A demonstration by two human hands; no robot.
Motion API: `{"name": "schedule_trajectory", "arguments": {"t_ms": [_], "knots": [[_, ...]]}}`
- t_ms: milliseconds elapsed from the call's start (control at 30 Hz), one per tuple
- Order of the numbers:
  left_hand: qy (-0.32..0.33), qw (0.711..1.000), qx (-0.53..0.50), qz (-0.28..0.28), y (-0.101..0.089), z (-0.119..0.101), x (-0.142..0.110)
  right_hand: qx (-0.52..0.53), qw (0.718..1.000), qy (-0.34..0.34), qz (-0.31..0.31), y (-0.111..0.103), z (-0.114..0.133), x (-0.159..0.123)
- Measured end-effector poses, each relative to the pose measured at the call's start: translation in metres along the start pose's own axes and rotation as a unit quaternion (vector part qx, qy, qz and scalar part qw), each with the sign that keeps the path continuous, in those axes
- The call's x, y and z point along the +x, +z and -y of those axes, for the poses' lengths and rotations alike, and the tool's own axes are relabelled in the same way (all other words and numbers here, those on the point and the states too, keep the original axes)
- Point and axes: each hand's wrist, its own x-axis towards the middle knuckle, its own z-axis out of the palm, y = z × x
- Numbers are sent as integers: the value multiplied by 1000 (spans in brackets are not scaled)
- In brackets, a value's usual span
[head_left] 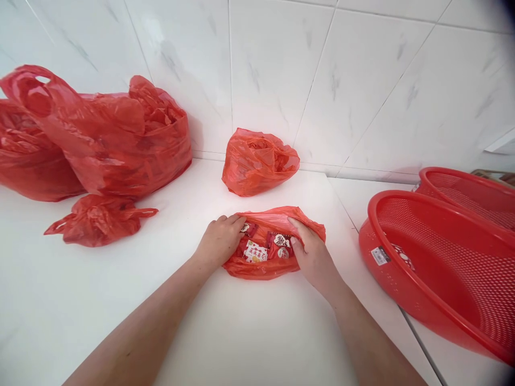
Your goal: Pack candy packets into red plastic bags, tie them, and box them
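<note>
Fingers (232,220) are laid on a red bag's (261,272) ends.
Left hand (222,238) is curled, right hand (318,258) is parted at the thumb (any pinch cannot be told); between them, equally near, the bag is set lengthwise left-to-right.

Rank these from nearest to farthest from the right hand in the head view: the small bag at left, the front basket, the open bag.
1. Open bag: touching the right hand.
2. Front basket: to that hand's right.
3. Small bag: far left, beyond the left hand.
</note>
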Motion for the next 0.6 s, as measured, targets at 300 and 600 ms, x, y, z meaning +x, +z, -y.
{"name": "schedule_trajectory", "arguments": {"t_ms": [300,600], "knots": [[-15,1000,9,-4,2,8,-3,21,999,-24,23,-2,9,-4],[-12,999,12,-47,-4,6,-3,-17,995,-42,84,-2,13,-8]]}}
